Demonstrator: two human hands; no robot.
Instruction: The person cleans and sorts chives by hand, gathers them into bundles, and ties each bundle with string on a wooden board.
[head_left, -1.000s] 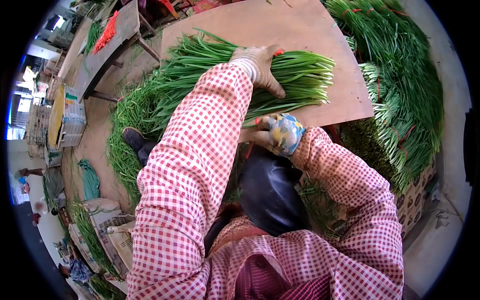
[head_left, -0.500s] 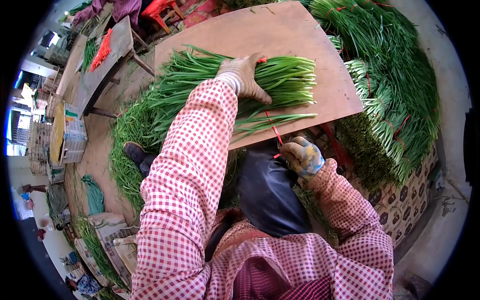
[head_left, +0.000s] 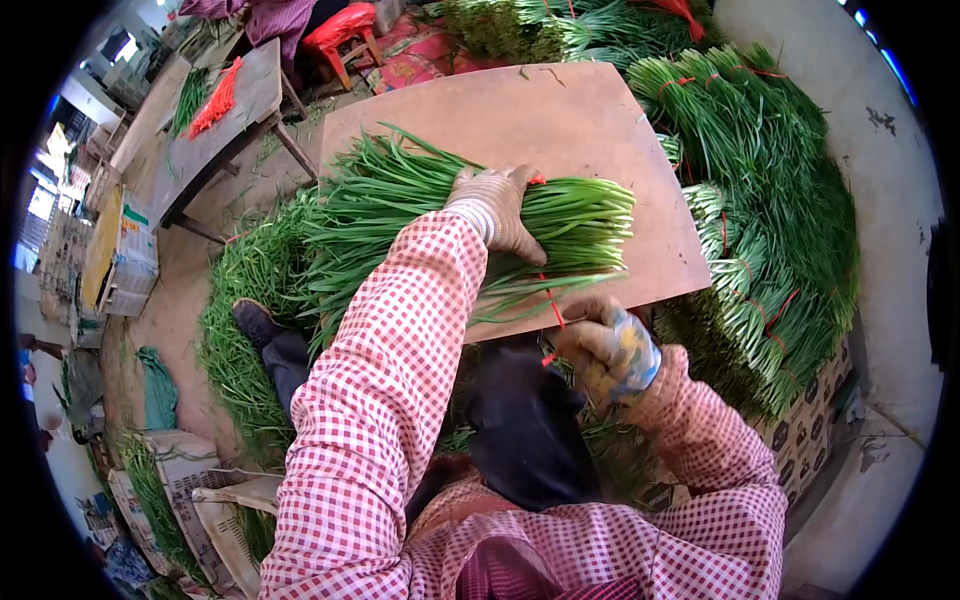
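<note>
A bunch of garlic chives [head_left: 580, 220] lies across a brown board [head_left: 560, 110], its pale stem ends to the right. My left hand [head_left: 500, 210], in a knitted glove, is closed over the bunch from above, thumb toward me. A red tie [head_left: 552, 305] comes from under the bunch at the near side and stretches over the board's edge. My right hand [head_left: 608, 350], in a stained glove, pinches the tie below that edge, with its tail sticking out to the left. A bit of red also shows by the left fingertips.
Tied chive bundles [head_left: 760, 190] are stacked high on the right. Loose greens [head_left: 260, 270] heap on the floor left of the board. Another table [head_left: 240, 100] with red ties [head_left: 215, 100] stands at the far left, near a red-covered stool [head_left: 340, 30]. My dark-clad knee [head_left: 530, 430] is below the board.
My right hand has come up closer to the board's edge with the tie. The loose stems at the near side now lie closer against the bunch. The view has shifted slightly.
</note>
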